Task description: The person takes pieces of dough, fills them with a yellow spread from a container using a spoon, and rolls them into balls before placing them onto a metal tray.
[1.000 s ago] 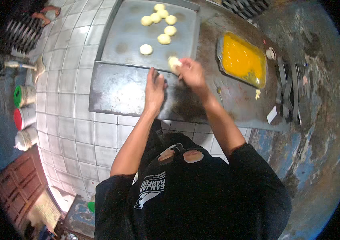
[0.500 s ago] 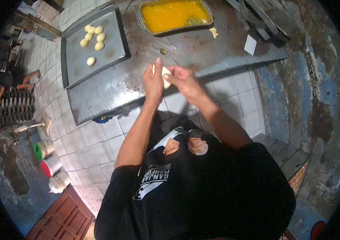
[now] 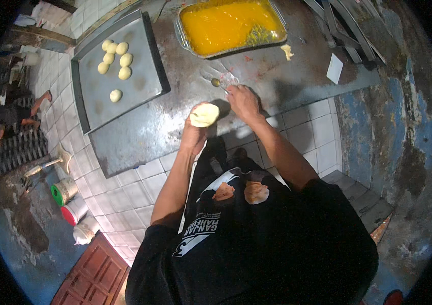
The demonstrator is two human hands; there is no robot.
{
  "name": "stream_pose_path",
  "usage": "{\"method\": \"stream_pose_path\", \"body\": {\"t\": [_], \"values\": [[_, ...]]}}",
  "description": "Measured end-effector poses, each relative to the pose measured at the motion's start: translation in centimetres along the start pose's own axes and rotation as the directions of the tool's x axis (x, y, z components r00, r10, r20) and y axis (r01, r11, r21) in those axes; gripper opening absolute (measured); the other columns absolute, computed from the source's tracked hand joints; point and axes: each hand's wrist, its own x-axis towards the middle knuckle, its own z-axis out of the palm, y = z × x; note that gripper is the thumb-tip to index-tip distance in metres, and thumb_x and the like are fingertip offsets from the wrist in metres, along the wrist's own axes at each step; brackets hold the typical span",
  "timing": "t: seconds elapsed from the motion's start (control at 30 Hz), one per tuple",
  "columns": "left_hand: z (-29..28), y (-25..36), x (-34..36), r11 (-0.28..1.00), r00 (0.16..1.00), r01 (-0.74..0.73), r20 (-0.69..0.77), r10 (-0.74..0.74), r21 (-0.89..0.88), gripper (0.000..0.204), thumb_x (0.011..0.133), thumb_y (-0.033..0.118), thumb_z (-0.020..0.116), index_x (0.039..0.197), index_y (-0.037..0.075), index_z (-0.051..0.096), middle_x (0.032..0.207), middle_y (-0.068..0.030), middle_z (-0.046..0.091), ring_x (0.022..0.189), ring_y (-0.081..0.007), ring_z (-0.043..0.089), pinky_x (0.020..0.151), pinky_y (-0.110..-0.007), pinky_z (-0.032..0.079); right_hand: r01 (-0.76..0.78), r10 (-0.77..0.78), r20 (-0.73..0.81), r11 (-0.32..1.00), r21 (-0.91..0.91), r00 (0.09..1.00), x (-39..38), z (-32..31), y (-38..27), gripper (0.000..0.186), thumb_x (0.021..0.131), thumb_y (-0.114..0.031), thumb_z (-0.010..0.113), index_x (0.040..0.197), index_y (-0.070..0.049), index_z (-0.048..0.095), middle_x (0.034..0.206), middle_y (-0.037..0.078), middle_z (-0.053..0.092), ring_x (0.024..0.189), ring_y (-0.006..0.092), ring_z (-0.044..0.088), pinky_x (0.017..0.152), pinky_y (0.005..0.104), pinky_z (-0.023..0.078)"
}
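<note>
A flattened round of pale dough (image 3: 205,115) rests in my left hand (image 3: 193,134), whose fingers are wrapped around it from below, at the table's near edge. To its right, my right hand (image 3: 245,104) is low over the tabletop, its fingers pinched on the handle end of a small spoon (image 3: 216,82). Some yellowish filling sits in the spoon's bowl. Beyond the hands stands a rectangular metal pan (image 3: 181,38) with a smooth orange-yellow filling (image 3: 226,25), scooped out at its right corner. Several dough balls (image 3: 125,59) lie on a large baking tray (image 3: 140,96) at the left.
The metal table (image 3: 150,134) has a dough scrap (image 3: 287,52) and a white card (image 3: 334,69) on its right side, near metal bars (image 3: 345,25). A peeling wall (image 3: 404,127) bounds the right. Lidded buckets (image 3: 63,191) and another person (image 3: 12,116) are at the far left.
My hands have come apart. The dough, pressed between both before, now lies spread in my left hand, while my right hand has reached down to the spoon. The view has shifted slightly.
</note>
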Motion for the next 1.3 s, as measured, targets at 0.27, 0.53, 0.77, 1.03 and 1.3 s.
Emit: {"method": "stream_pose_path", "body": {"t": [0.27,0.53,0.77,1.03,1.3], "values": [[-0.7,11.7,7.6,0.952,0.996,-0.057,0.047,0.074,-0.301,0.058,0.081,-0.010,0.068,0.133,0.010,0.052,0.125,-0.0124,0.063,0.117,-0.0261,0.062,0.101,-0.044,0.051,-0.033,0.029,0.195,0.999,0.015,0.980,7.1,-2.0,-3.0,0.016,0.093,-0.012,0.051,0.105,-0.003,0.057,0.104,0.023,0.060,0.094,0.0459,0.061,0.081,0.0533,0.050],[-0.9,16.7,13.9,0.981,0.986,-0.169,0.032,0.166,0.100,0.061,0.080,-0.011,0.073,0.133,0.009,0.049,0.114,-0.0100,0.069,0.102,-0.0190,0.068,0.096,-0.032,0.053,0.112,-0.007,0.280,0.926,-0.361,0.960,17.9,-2.0,-4.0,0.016,0.091,-0.011,0.052,0.097,-0.002,0.063,0.083,0.021,0.069,0.075,0.0442,0.067,0.069,0.0542,0.054],[-3.0,15.0,16.8,0.830,0.965,-0.206,-0.034,0.261,0.519,0.051,0.080,-0.006,0.078,0.124,0.004,0.054,0.113,-0.0071,0.069,0.105,-0.0148,0.066,0.096,-0.028,0.050,-0.241,0.124,0.369,0.926,0.290,0.921,19.0,-4.8,-4.0,0.021,0.095,-0.017,0.059,0.099,0.000,0.070,0.069,0.015,0.065,0.067,0.0224,0.066,0.065,0.0404,0.053],[6.0,11.3,17.4,0.437,0.817,-0.403,0.101,0.568,0.804,0.050,0.088,0.009,0.069,0.128,0.004,0.041,0.103,-0.0263,0.067,0.097,-0.0440,0.067,0.084,-0.045,0.052,0.275,-0.279,-0.081,0.960,-0.051,0.957,10.1,-4.0,-6.8,0.022,0.095,-0.015,0.061,0.113,-0.003,0.066,0.086,0.015,0.065,0.073,0.0321,0.067,0.065,0.0403,0.053],[-1.3,5.1,14.6,0.674,0.913,-0.319,0.023,0.408,0.666,0.048,0.083,0.000,0.069,0.126,0.007,0.051,0.107,-0.0104,0.068,0.099,-0.0255,0.066,0.083,-0.037,0.052,0.393,-0.403,-0.130,0.915,-0.093,0.906,2.7,-5.1,-0.8,0.033,0.089,-0.012,0.070,0.119,-0.001,0.062,0.093,0.014,0.066,0.082,0.0311,0.067,0.074,0.0416,0.055]]}}
